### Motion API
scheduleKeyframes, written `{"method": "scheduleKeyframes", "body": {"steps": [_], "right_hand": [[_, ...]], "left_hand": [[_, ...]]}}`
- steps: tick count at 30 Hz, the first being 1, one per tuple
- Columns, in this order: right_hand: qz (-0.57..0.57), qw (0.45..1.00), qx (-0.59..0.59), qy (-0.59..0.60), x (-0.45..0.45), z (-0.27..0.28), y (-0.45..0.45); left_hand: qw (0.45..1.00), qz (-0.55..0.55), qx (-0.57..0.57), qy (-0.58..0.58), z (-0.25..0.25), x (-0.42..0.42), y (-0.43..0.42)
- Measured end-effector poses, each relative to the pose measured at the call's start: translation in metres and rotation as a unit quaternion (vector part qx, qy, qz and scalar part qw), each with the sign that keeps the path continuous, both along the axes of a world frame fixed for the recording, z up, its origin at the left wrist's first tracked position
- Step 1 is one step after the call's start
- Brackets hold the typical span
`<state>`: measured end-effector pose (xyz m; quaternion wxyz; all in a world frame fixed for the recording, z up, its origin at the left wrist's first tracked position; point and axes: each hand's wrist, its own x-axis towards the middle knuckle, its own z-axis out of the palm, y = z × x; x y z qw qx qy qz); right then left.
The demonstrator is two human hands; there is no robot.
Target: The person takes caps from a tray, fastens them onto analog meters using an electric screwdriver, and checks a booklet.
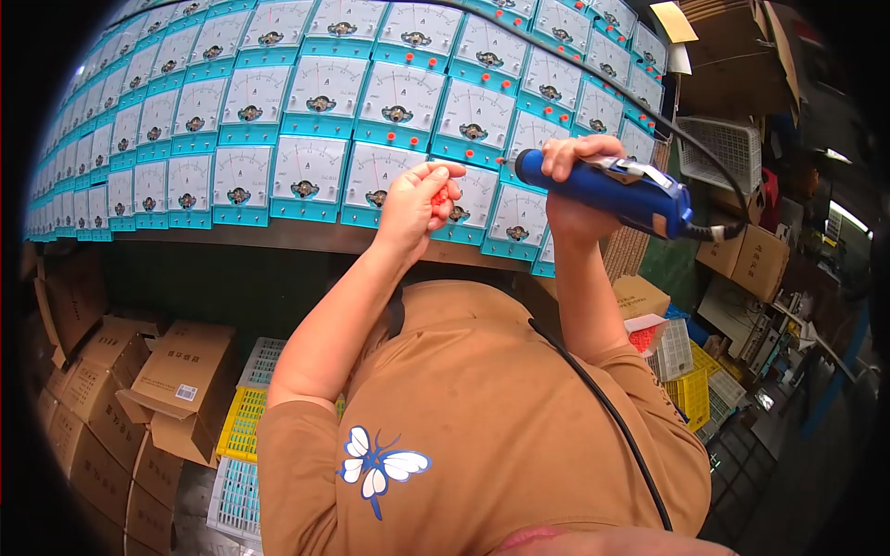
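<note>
My left hand (419,206) is closed around several small red caps (441,198), held over the front rows of panel meters. Its thumb and fingertips are pinched together; whether a single cap sits between them I cannot tell. My right hand (582,185) wraps around a blue electric screwdriver (612,193), lying almost level with its black nose to the left. That nose is close to a red cap (502,160) on a meter's turquoise base; contact is unclear. Below the left hand lies an ammeter (471,192) with a white dial face, partly covered by my fingers.
Rows of similar meters (250,97) cover the bench, some with red caps on their terminals. A black cable (640,102) arcs over them to the screwdriver. Cardboard boxes (181,375) and plastic crates (243,422) stand at lower left; another crate (718,153) is at right.
</note>
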<state>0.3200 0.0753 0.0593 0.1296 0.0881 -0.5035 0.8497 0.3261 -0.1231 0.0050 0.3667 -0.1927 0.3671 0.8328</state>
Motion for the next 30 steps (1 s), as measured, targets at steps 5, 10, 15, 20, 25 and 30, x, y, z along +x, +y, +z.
{"method": "scheduleKeyframes", "body": {"steps": [5, 10, 15, 20, 25, 30], "right_hand": [[-0.021, 0.999, 0.004, -0.027, -0.003, -0.023, -0.006], [0.026, 0.999, 0.014, -0.022, 0.000, -0.026, -0.022], [0.053, 0.998, 0.012, -0.011, 0.001, -0.029, -0.025], [-0.012, 0.987, -0.159, -0.026, -0.003, 0.011, 0.014], [0.086, 0.978, -0.187, -0.035, 0.019, 0.028, 0.027], [-0.039, 0.986, -0.149, -0.057, 0.034, 0.022, 0.040]], "left_hand": [[0.999, -0.001, 0.047, -0.010, 0.003, 0.004, -0.009], [0.997, 0.014, 0.070, -0.012, -0.001, 0.007, -0.007], [0.995, -0.014, 0.084, -0.050, -0.001, 0.005, 0.001], [0.995, -0.006, 0.069, -0.072, -0.004, 0.004, 0.017], [0.991, -0.087, 0.093, -0.050, 0.015, 0.003, 0.041], [0.993, -0.107, 0.044, -0.004, 0.005, 0.004, 0.048]]}}
